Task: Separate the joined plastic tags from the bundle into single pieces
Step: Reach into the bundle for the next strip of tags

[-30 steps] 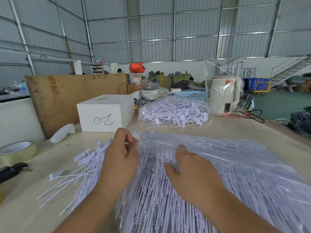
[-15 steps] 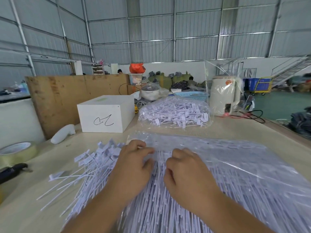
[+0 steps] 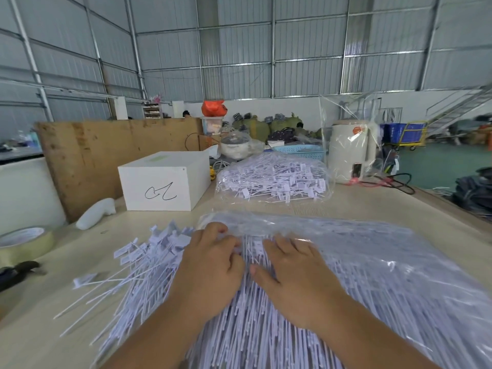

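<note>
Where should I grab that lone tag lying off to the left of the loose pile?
Pinch the tag at its flat head, coming from the left with the left hand. The head sticks out on bare table; its thin stem runs back into the pile.

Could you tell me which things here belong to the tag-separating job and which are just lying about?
Job: tag bundle in its clear bag, loose tags, left hand, right hand, second bag of tags.

Lying about: white box, tape roll, kettle, blue basket.

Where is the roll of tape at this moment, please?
In the head view, the roll of tape lies at the far left edge of the table, just beyond a dark tool and left of the white bottle.
</note>
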`<action>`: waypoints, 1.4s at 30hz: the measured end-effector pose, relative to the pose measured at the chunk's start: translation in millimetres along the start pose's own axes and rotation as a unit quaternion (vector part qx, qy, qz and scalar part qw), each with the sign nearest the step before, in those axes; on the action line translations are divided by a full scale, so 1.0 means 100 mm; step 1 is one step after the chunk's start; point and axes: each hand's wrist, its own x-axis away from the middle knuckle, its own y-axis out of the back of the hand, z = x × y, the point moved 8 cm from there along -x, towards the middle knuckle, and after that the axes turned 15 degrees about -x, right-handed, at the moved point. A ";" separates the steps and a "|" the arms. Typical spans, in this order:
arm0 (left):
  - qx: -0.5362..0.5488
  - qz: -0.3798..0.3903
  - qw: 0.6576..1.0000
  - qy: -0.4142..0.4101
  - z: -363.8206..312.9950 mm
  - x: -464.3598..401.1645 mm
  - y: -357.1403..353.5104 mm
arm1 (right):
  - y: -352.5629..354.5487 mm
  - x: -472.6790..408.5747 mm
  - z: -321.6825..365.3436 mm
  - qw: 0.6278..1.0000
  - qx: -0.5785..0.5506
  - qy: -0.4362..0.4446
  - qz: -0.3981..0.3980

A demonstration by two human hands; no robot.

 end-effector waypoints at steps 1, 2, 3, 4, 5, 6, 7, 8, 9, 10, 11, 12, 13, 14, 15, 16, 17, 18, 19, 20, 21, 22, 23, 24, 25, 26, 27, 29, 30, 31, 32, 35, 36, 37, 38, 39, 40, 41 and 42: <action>-0.024 0.007 1.000 0.001 0.00 0.00 -0.02 | 0.00 -0.01 0.00 1.000 -0.002 0.004 -0.003; -0.054 0.023 0.998 0.002 0.00 -0.01 -0.05 | 0.02 -0.01 0.02 1.000 -0.006 0.010 -0.009; -0.085 0.045 0.995 0.006 0.02 -0.02 -0.10 | 0.04 0.00 0.04 1.000 -0.009 0.016 -0.013; -0.116 0.062 0.991 0.010 0.05 -0.04 -0.15 | 0.05 0.02 0.07 1.000 -0.008 0.021 -0.015; -0.143 0.070 0.987 0.011 0.08 -0.05 -0.20 | 0.07 0.04 0.09 0.999 -0.007 0.024 -0.020; -0.165 0.072 0.984 0.014 0.11 -0.07 -0.24 | 0.09 0.05 0.12 0.999 -0.004 0.027 -0.026; -0.181 0.072 0.981 0.018 0.12 -0.08 -0.26 | 0.11 0.07 0.15 0.999 0.000 0.029 -0.032; -0.194 0.069 0.978 0.021 0.13 -0.09 -0.27 | 0.12 0.09 0.18 0.999 0.007 0.031 -0.035; -0.205 0.066 0.976 0.023 0.13 -0.09 -0.27 | 0.12 0.10 0.20 0.999 0.015 0.032 -0.034; -0.218 0.067 0.973 0.023 0.12 -0.09 -0.28 | 0.11 0.11 0.22 0.999 0.023 0.032 -0.030; -0.229 0.074 0.970 0.022 0.11 -0.09 -0.30 | 0.10 0.12 0.23 0.999 0.030 0.030 -0.025; -0.238 0.087 0.967 0.023 0.12 -0.09 -0.33 | 0.10 0.13 0.24 0.999 0.037 0.027 -0.021; -0.243 0.104 0.964 0.027 0.13 -0.09 -0.37 | 0.10 0.14 0.26 0.999 0.041 0.025 -0.020; -0.241 0.122 0.962 0.038 0.15 -0.09 -0.40 | 0.11 0.15 0.28 0.998 0.045 0.026 -0.023; -0.233 0.140 0.961 0.054 0.18 -0.09 -0.43 | 0.12 0.16 0.29 0.998 0.048 0.029 -0.029; -0.221 0.157 0.960 0.070 0.22 -0.09 -0.44 | 0.13 0.17 0.30 0.998 0.049 0.034 -0.033; -0.209 0.171 0.959 0.083 0.24 -0.09 -0.45 | 0.14 0.18 0.32 0.998 0.048 0.037 -0.035; -0.199 0.182 0.959 0.091 0.26 -0.09 -0.46 | 0.14 0.19 0.33 0.997 0.046 0.043 -0.033; -0.190 0.188 0.959 0.094 0.27 -0.09 -0.47 | 0.14 0.20 0.35 0.997 0.044 0.051 -0.031; -0.184 0.189 0.960 0.096 0.27 -0.09 -0.46 | 0.15 0.21 0.37 0.997 0.043 0.061 -0.032; -0.183 0.183 0.961 0.094 0.26 -0.09 -0.45 | 0.17 0.22 0.39 0.996 0.041 0.070 -0.036; -0.189 0.171 0.963 0.087 0.24 -0.09 -0.42 | 0.19 0.22 0.40 0.995 0.036 0.078 -0.042; -0.204 0.153 0.964 0.076 0.21 -0.09 -0.39 | 0.21 0.23 0.41 0.995 0.029 0.087 -0.049; -0.221 0.130 0.965 0.064 0.18 -0.09 -0.35 | 0.22 0.22 0.42 0.994 0.020 0.093 -0.055; -0.234 0.107 0.965 0.053 0.14 -0.09 -0.30 | 0.24 0.22 0.42 0.993 0.010 0.097 -0.062; -0.238 0.087 0.966 0.044 0.12 -0.09 -0.26 | 0.25 0.21 0.41 0.993 -0.002 0.099 -0.069; -0.234 0.070 0.969 0.036 0.09 -0.09 -0.22 | 0.25 0.20 0.39 0.992 -0.014 0.099 -0.075; -0.204 0.043 0.978 0.015 0.03 -0.09 -0.16 | 0.27 0.17 0.34 0.990 -0.036 0.100 -0.090; -0.184 0.035 0.982 0.001 -0.01 -0.09 -0.14 | 0.29 0.16 0.31 0.989 -0.047 0.098 -0.101; -0.164 0.032 0.986 -0.012 -0.03 -0.09 -0.14 | 0.31 0.15 0.27 0.987 -0.062 0.091 -0.114; -0.147 0.029 0.989 -0.021 -0.05 -0.08 -0.14 | 0.32 0.13 0.22 0.986 -0.077 0.082 -0.125; -0.112 0.033 0.992 -0.038 -0.04 -0.07 -0.20 | 0.33 0.08 0.09 0.982 -0.098 0.061 -0.150; -0.104 0.031 0.993 -0.043 -0.04 -0.07 -0.20 | 0.33 0.07 0.07 0.982 -0.091 0.058 -0.157; -0.099 0.026 0.994 -0.047 -0.05 -0.07 -0.19 | 0.32 0.05 0.05 0.983 -0.082 0.053 -0.158; -0.095 0.022 0.994 -0.052 -0.06 -0.07 -0.18 | 0.31 0.04 0.03 0.985 -0.077 0.038 -0.152; -0.090 0.019 0.994 -0.055 -0.08 -0.06 -0.16 | 0.28 0.03 0.00 0.987 -0.077 0.019 -0.140; -0.084 0.017 0.995 -0.057 -0.09 -0.06 -0.15 | 0.26 0.02 -0.02 0.989 -0.080 0.006 -0.127; -0.079 0.018 0.995 -0.059 -0.09 -0.05 -0.13 | 0.25 0.01 -0.01 0.990 -0.082 0.006 -0.115; -0.079 0.018 0.995 -0.059 -0.10 -0.05 -0.12 | 0.23 0.01 0.00 0.991 -0.087 0.012 -0.105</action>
